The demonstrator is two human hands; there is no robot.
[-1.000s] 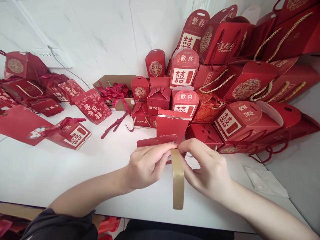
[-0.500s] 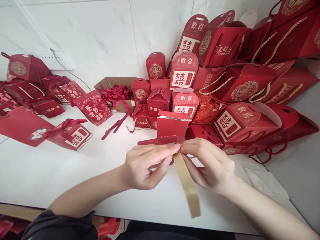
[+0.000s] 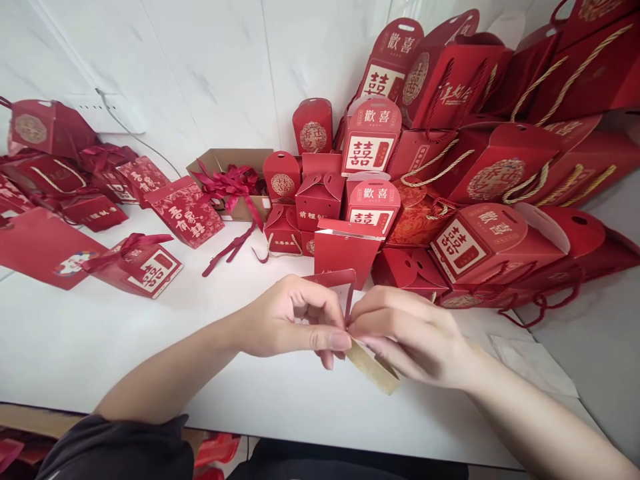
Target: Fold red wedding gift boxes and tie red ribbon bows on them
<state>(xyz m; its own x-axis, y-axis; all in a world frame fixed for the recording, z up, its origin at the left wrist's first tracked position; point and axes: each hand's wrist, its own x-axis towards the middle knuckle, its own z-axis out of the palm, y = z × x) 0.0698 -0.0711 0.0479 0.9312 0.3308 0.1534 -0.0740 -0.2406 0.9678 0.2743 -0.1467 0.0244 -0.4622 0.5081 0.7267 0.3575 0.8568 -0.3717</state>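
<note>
Near the middle of the white table, my left hand point(image 3: 300, 320) and my right hand point(image 3: 410, 337) meet with fingertips pinched together. A gold ribbon point(image 3: 373, 369) hangs from between them, its free end below the right fingers. Thumb and fingers of my left hand close on the ribbon's upper end, and my right fingers pinch it at the same spot. Behind the hands is a red card piece point(image 3: 333, 277) with a pale inner face, partly hidden by the fingers. A red box point(image 3: 345, 253) stands upright just beyond it.
Red gift boxes point(image 3: 500, 170) are stacked at the right. An open cardboard box point(image 3: 255, 160) of dark red ribbons stands by the wall, with loose ribbon pieces point(image 3: 233, 250) in front. More red boxes point(image 3: 143, 267) sit at the left. A white sheet point(image 3: 533, 360) lies at the right.
Both hands have come slightly lower. The left fingers have curled and the thumb has moved over the ribbon. The ribbon's hanging end has risen and looks shorter.
</note>
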